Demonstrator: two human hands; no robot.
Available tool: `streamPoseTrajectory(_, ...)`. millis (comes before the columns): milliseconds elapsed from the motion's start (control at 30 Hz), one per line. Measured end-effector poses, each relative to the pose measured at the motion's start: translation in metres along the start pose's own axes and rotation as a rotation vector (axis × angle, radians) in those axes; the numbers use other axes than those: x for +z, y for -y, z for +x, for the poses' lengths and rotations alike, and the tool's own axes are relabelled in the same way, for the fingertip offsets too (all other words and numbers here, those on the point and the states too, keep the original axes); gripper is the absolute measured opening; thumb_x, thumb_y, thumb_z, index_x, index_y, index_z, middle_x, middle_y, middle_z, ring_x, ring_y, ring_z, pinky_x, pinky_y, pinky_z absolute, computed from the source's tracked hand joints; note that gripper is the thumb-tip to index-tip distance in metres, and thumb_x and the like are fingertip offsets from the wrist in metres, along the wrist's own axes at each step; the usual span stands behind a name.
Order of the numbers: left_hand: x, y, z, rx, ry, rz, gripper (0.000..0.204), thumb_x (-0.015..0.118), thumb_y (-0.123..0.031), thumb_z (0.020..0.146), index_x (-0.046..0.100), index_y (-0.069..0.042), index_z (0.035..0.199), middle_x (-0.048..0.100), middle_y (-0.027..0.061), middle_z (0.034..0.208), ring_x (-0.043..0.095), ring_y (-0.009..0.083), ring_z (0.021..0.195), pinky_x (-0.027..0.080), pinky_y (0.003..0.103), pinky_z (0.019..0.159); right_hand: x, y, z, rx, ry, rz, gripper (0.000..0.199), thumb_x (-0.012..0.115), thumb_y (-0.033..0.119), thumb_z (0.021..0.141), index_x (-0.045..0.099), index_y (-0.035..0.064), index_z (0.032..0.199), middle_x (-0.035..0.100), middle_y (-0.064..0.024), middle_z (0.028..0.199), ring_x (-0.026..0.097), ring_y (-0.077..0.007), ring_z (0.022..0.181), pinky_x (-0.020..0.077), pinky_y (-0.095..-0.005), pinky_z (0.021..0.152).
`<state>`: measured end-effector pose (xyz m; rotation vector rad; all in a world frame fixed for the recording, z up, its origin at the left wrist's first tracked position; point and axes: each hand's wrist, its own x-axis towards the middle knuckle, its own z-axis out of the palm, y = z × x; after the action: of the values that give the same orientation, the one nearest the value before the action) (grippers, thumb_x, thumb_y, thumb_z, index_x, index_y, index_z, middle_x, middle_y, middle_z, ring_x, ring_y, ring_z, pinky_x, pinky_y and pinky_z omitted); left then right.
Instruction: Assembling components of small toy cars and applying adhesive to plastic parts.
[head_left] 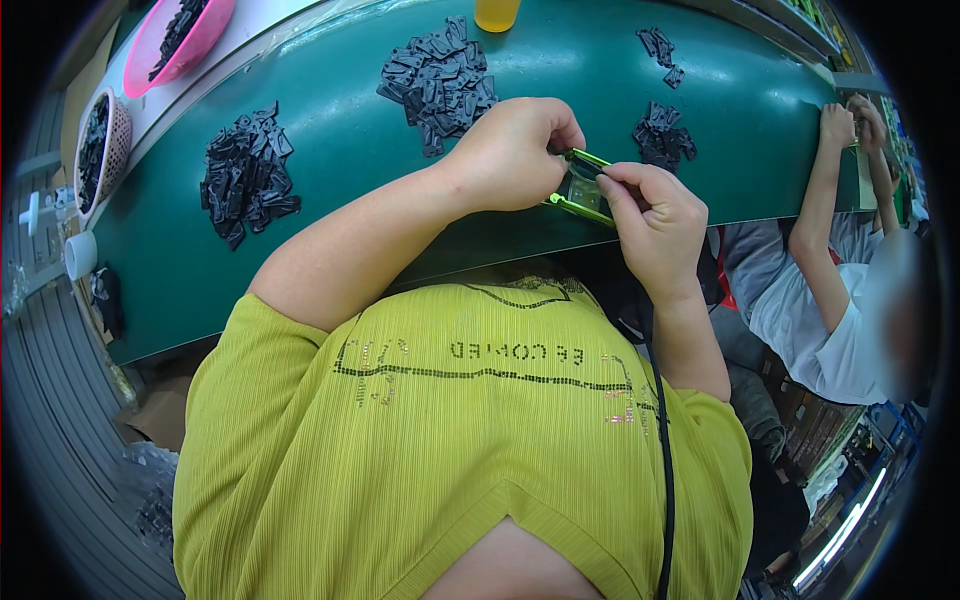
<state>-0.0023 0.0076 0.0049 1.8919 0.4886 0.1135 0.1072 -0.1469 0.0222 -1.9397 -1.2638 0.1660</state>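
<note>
A green-edged frame (583,194) is being held by left hand (515,150) and right hand (664,218) fingers above a green table (335,140) bearing black heaps (440,80).

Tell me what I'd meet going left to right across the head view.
Pink perforated basket, a pile of black pieces, a larger black pile, left hand, green-edged piece, right hand.

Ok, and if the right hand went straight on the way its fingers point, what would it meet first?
The green-edged piece at the fingertips of the right hand, then probably the left hand at the piece's left side, though depth is hard to judge here.
</note>
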Motion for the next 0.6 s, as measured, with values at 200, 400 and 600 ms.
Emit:
streamPoseTrajectory(200, 0.000, 0.001, 0.000, 0.007, -0.017, 0.009, 0.014, 0.062, 0.001, 0.077, 0.062, 0.001, 0.091, 0.064, 0.0082, 0.082, 0.062, 0.0160, 0.076, 0.051, 0.029, 0.069, 0.000, -0.002, 0.005, -0.057, 0.025, -0.050, 0.005, 0.069, 0.004, 0.074, 0.068, 0.0044, 0.079, 0.064, -0.0102, 0.073, 0.062, -0.0254, 0.065, 0.0488, -0.0314, 0.059)
streamPoseTrajectory(400, 0.001, -0.001, 0.000, 0.010, -0.020, 0.038, 0.015, 0.066, -0.003, 0.076, 0.063, 0.001, 0.090, 0.065, 0.0095, 0.082, 0.062, 0.0164, 0.076, 0.051, 0.029, 0.069, 0.003, -0.001, 0.005, -0.006, 0.006, -0.061, 0.006, 0.070, 0.004, 0.073, 0.067, 0.0052, 0.078, 0.063, -0.0099, 0.073, 0.062, -0.0255, 0.065, 0.0484, -0.0324, 0.058)
streamPoseTrajectory(600, 0.001, -0.001, -0.002, 0.050, -0.085, 0.118, 0.017, 0.072, -0.009, 0.074, 0.065, 0.001, 0.086, 0.067, 0.0113, 0.079, 0.064, 0.0180, 0.070, 0.051, 0.029, 0.065, 0.010, -0.006, 0.006, -0.163, -0.032, -0.132, 0.010, 0.070, 0.004, 0.071, 0.067, 0.0060, 0.080, 0.062, -0.0093, 0.073, 0.061, -0.0263, 0.064, 0.0485, -0.0340, 0.059)
